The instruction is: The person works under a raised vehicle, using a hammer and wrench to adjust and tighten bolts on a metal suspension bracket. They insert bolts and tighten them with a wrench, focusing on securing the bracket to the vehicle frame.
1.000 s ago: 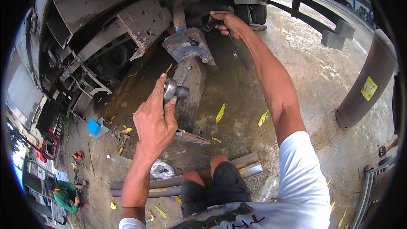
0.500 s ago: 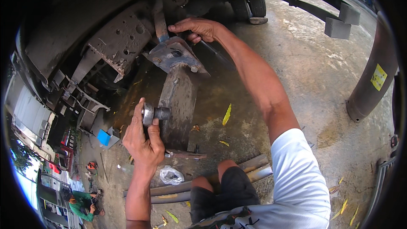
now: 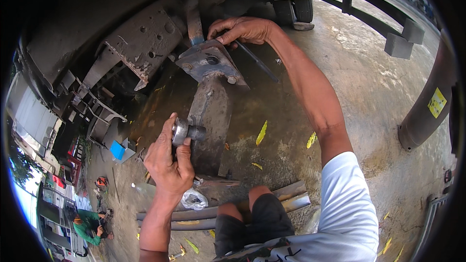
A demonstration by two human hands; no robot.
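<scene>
In my left hand (image 3: 169, 167) is a short, round steel piece (image 3: 180, 131) with a dark socket-like end (image 3: 196, 133) pointing right. Fingers and thumb close around its body, in front of a rusty steel beam (image 3: 211, 116). At the beam's top sits a bolted plate (image 3: 206, 63) with a large hole and bolt heads. My right hand (image 3: 245, 30) is closed at the plate's far right corner, its fingertips bent down near the edge. From under that hand a thin dark rod (image 3: 257, 62) slants down to the right. The rod's upper end is hidden behind the fingers.
Overhead hangs a dark vehicle frame with a holed bracket (image 3: 143, 43). Curved steel strips (image 3: 194, 217) and a plastic bag (image 3: 194, 199) lie by my knees. A thick brown pipe (image 3: 427, 102) stands at right. A person in green (image 3: 87, 225) crouches at lower left.
My right hand's fingers have bent down toward the plate's corner, and the rod shows more clearly. The left hand keeps the steel piece. The whole view has shifted slightly.
</scene>
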